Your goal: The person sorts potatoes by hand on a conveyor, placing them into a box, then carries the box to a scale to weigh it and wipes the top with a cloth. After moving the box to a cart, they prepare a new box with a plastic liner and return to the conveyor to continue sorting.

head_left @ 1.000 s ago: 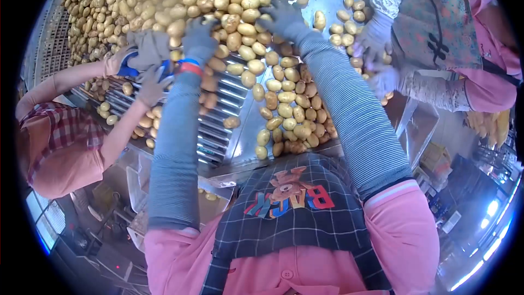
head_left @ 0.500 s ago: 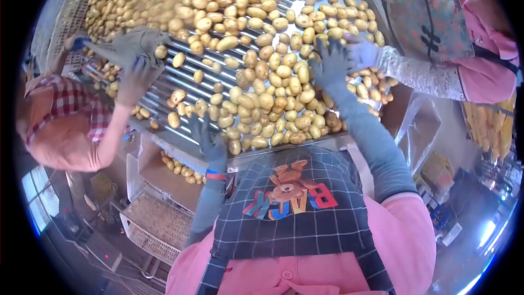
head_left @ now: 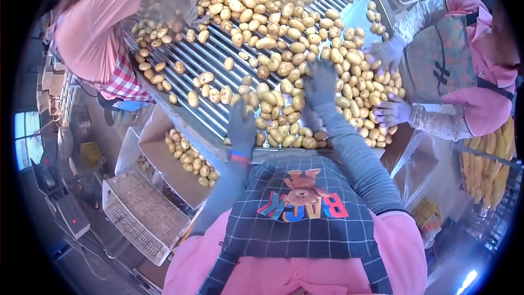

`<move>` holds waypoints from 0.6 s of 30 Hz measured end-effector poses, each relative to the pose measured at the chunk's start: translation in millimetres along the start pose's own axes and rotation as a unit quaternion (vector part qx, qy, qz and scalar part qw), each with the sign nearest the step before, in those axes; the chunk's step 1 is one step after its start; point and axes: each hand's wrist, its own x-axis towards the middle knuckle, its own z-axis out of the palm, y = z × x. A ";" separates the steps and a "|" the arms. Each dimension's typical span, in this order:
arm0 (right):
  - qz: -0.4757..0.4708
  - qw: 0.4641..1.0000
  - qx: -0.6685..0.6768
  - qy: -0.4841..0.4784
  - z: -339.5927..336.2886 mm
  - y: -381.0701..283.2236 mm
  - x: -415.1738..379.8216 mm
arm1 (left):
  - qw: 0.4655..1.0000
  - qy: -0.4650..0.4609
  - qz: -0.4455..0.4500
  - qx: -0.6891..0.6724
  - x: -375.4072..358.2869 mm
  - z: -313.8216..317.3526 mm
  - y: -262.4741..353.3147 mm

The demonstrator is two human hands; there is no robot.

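Many yellow-brown potatoes (head_left: 284,68) lie over metal rollers (head_left: 210,76) and the surface beside them. My left hand (head_left: 241,127), in a grey glove, touches the potatoes near the front edge, its fingers apart and no potato seen in it. Farther right, my right hand (head_left: 321,84), gloved in grey too, rests palm down on the pile with its fingers spread. Its fingertips are slightly blurred and touch potatoes.
At the right, a co-worker's gloved hands (head_left: 394,112) touch potatoes. Another person in a pink top (head_left: 101,33) leans over the far left side. Below left stand a box (head_left: 169,166) with potatoes and a crate (head_left: 144,213). The metal front edge (head_left: 191,134) runs before me.
The view has turned. My right hand has come closer to my left, and both remain at the potatoes. The right co-worker's hands are now apart from mine; the left person leans farther in.
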 end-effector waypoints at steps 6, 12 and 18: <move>-0.286 0.899 0.064 -0.325 -9.9 -19.1 -78.0 | 0.961 -0.205 -0.005 0.184 49.8 10.7 -34.9; -0.169 0.957 -0.059 -0.230 -30.4 46.5 -37.5 | 0.956 -0.191 0.102 0.199 30.4 6.0 -35.6; -0.015 0.974 0.021 -0.225 -2.4 -30.3 67.2 | 0.902 -0.326 0.064 0.277 55.5 29.1 -9.6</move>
